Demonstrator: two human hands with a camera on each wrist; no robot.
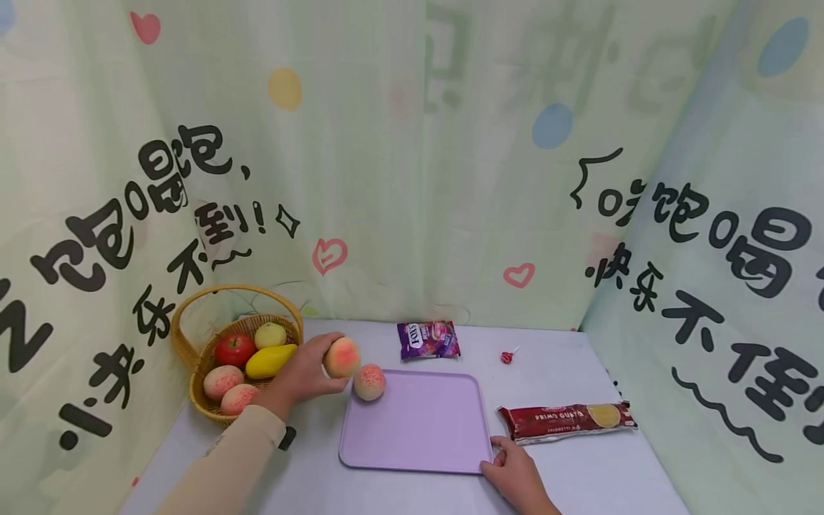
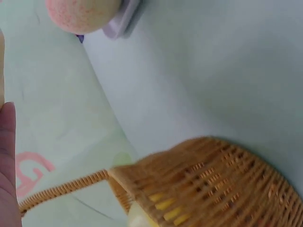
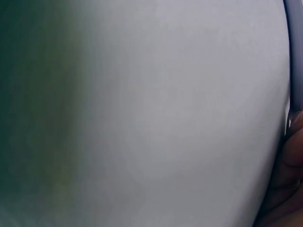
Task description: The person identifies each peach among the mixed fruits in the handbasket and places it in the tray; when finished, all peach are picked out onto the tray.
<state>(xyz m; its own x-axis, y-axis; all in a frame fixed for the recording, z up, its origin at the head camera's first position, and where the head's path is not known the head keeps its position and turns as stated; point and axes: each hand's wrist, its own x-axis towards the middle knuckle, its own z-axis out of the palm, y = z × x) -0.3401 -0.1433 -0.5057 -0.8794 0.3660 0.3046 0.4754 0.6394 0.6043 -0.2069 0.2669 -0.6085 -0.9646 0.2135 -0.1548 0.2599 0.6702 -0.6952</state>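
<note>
My left hand point(image 1: 309, 372) grips an orange-pink peach point(image 1: 343, 357) between thumb and fingers, above the table just left of the tray. A second, speckled peach point(image 1: 370, 382) sits at the back left corner of the lilac tray point(image 1: 415, 429); it also shows at the top of the left wrist view. With curled fingers my right hand point(image 1: 515, 473) holds the tray's edge near the front right corner. Behind my left hand stands a wicker basket point(image 1: 199, 390) holding a red tomato point(image 1: 234, 350), a yellow mango-like fruit point(image 1: 267, 362), a pale green fruit point(image 1: 270, 335) and two peaches point(image 1: 222, 383).
A purple candy bag point(image 1: 428, 340) lies behind the tray, and a small red lollipop point(image 1: 507, 356) at the back right. Right of the tray is a red spaghetti pack point(image 1: 569, 422). Printed curtains point(image 1: 412, 179) enclose the table's back and sides.
</note>
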